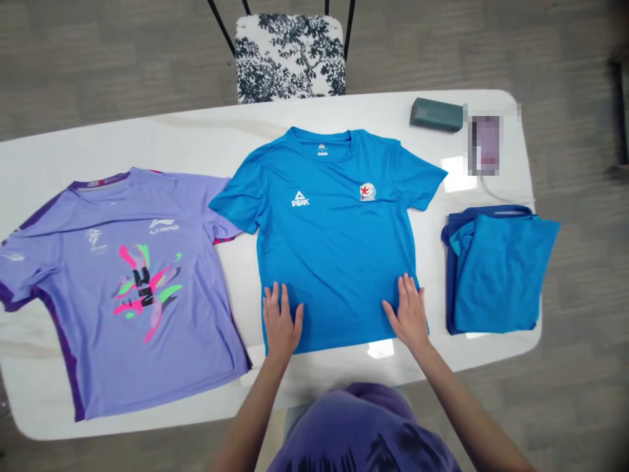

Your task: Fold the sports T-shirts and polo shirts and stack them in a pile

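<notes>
A blue T-shirt (334, 242) lies spread face up in front of me, its collar pointing away and its hem toward me. On its lower left side rests my left hand (282, 321), flat with the fingers extended. My right hand (409, 311) lies flat near the lower right edge, thumb apart from the fingers. Neither hand grips the cloth. To the left, a light purple T-shirt (196, 314) with a colourful print is laid out too; the blue shirt's left-side sleeve overlaps its sleeve.
Folded blue garments (501, 275) are stacked at the table's right end. Behind them are a dark green case (436, 115) and a pixelated purple item (488, 141) with a cable. A patterned chair (289, 59) stands beyond the far edge of the white table (196, 128).
</notes>
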`<action>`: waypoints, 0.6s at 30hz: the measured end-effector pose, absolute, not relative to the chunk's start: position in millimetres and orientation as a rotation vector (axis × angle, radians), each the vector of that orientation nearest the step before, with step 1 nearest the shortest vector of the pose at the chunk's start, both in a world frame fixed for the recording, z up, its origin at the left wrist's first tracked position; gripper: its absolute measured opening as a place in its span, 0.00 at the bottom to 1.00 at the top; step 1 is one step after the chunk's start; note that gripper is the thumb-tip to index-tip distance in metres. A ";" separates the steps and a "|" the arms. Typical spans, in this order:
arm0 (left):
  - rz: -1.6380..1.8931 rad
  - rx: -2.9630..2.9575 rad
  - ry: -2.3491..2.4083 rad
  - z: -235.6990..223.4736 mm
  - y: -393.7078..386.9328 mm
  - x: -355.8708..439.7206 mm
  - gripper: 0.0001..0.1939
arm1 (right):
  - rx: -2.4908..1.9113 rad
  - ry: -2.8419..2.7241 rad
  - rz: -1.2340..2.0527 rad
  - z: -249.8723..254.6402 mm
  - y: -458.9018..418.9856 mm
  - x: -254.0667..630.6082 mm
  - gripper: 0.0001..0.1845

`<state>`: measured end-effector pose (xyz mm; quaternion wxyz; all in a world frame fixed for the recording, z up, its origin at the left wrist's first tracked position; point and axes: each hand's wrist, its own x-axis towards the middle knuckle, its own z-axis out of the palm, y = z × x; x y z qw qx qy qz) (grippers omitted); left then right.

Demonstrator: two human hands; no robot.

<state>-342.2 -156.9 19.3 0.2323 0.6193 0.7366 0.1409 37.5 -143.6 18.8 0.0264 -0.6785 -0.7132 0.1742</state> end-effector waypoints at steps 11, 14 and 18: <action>0.284 1.735 2.012 21.0 -247.0 -360.0 0.48 | -2.242 -2.121 0.415 10.2 -237.6 2.7 0.53; 0.153 1.769 1.997 19.2 -260.5 -361.4 0.49 | -2.257 -2.110 0.392 1.8 -249.4 11.7 0.54; 0.078 1.786 1.997 16.6 -273.8 -353.6 0.54 | -2.251 -2.109 0.399 -4.9 -258.0 30.1 0.56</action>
